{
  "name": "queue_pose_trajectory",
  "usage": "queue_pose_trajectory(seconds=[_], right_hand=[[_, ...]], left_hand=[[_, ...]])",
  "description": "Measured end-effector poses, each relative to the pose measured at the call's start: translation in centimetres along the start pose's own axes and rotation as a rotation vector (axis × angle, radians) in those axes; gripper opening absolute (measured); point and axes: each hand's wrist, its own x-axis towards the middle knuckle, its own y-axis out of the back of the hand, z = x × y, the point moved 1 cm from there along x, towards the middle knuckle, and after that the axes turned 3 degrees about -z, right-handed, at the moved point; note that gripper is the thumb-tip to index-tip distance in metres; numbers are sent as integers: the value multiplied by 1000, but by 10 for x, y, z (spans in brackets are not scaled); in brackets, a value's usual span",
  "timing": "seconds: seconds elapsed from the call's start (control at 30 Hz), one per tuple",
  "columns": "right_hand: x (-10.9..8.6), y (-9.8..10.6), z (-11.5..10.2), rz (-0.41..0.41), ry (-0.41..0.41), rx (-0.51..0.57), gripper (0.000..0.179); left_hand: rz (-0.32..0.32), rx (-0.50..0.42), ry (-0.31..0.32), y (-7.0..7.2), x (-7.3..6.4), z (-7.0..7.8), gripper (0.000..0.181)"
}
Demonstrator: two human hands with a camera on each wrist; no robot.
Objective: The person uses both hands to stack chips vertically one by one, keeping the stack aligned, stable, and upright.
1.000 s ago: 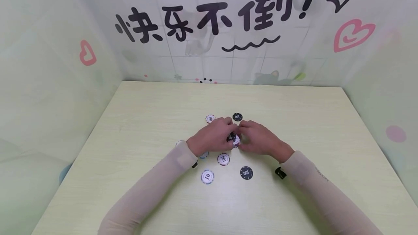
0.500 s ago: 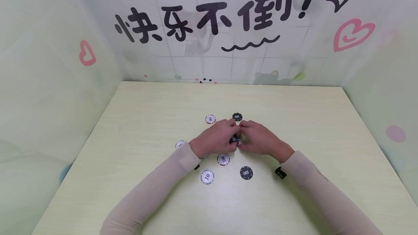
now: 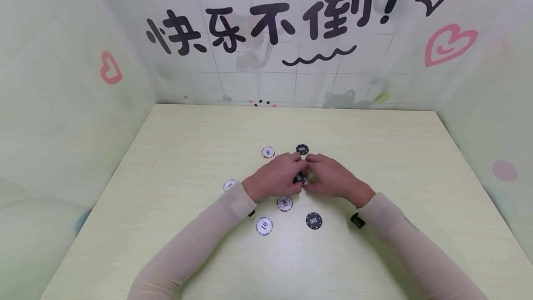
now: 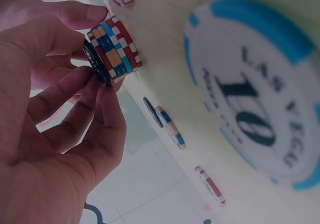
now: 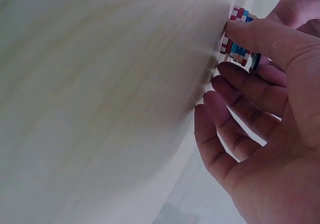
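Observation:
Near the middle of the table, my left hand (image 3: 275, 176) pinches a black poker chip (image 4: 96, 64) between thumb and fingers. This chip lies at the top of a short stack of poker chips (image 4: 120, 49) with red, blue, orange and white edges, slightly tilted against it in the left wrist view. My right hand (image 3: 334, 177) holds the stack from the right, its thumb and forefinger at the stack's sides (image 5: 237, 47) and the other fingers curved near the table. From the head view, both hands hide most of the stack.
Loose chips lie around the hands: a white one (image 3: 268, 152) and a black one (image 3: 302, 149) behind, a red-edged white one (image 3: 285, 203), a black one (image 3: 314, 221) and a blue-edged 10 chip (image 3: 264, 226) in front. Another blue-edged chip (image 3: 230, 184) lies by the left sleeve.
The left hand has shifted slightly right, bringing the black chip over the stack, and a chip by the left sleeve shows more. The right hand stays almost still.

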Motion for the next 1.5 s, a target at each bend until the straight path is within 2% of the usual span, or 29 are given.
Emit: queue_pose_trajectory(seconds=[0.5, 0.7, 0.93, 1.2, 1.5], right_hand=[[2, -1, -1, -1, 2, 20, 33], [3, 0, -2, -8, -1, 15, 32], [3, 0, -3, -7, 0, 6, 35], [3, 2, 1, -13, 15, 55, 30], [4, 6, 7, -50, 5, 123, 28]], left_hand=[[6, -1, -19, 1, -3, -1, 28], [0, -1, -6, 0, -4, -1, 29], [21, -12, -10, 1, -8, -3, 30], [34, -4, 31, 6, -20, -9, 25], [52, 27, 59, 12, -44, -17, 26]])
